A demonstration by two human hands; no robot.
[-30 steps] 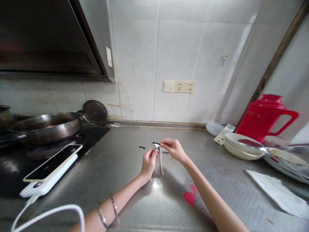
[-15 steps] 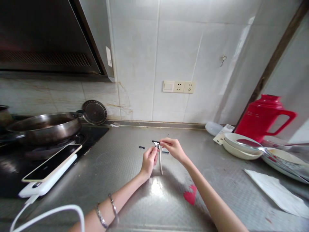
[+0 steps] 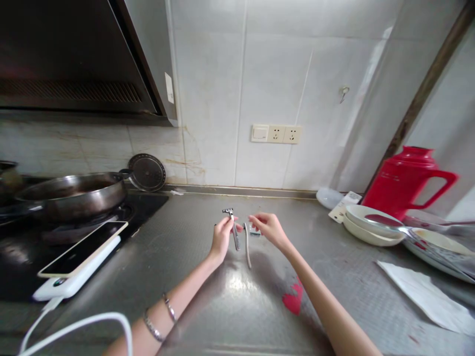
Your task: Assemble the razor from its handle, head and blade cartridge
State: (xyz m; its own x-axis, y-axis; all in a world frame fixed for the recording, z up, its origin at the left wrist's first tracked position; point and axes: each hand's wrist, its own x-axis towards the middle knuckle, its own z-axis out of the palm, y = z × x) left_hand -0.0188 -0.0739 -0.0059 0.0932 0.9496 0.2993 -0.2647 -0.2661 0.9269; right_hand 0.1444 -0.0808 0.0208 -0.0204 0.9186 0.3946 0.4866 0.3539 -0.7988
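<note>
My left hand (image 3: 221, 238) is closed around a silver razor (image 3: 236, 237), near the middle of the counter. The razor's T-shaped head points up and away, and its handle slants down to the right. To its right, my right hand (image 3: 270, 228) hovers with the fingers bent and the tips slightly apart; nothing shows between them. Between the hands, a thin, curved, off-white stick (image 3: 248, 249) lies on the steel counter. A small, pale greenish piece (image 3: 254, 230) lies partly behind the right fingers. The left hand mostly covers another small dark piece.
At left are a phone (image 3: 85, 248) on a white power bank (image 3: 79, 271) with a cable, and a steel pan (image 3: 81, 202) on the stove. A red thermos (image 3: 401, 185), stacked bowls (image 3: 371, 237) and a white paper sheet (image 3: 426, 296) occupy the right.
My left hand has shifted left and turned the razor, so its handle now shows. The right fingers, earlier at the razor's black head, are now apart from it. The off-white stick stays put.
</note>
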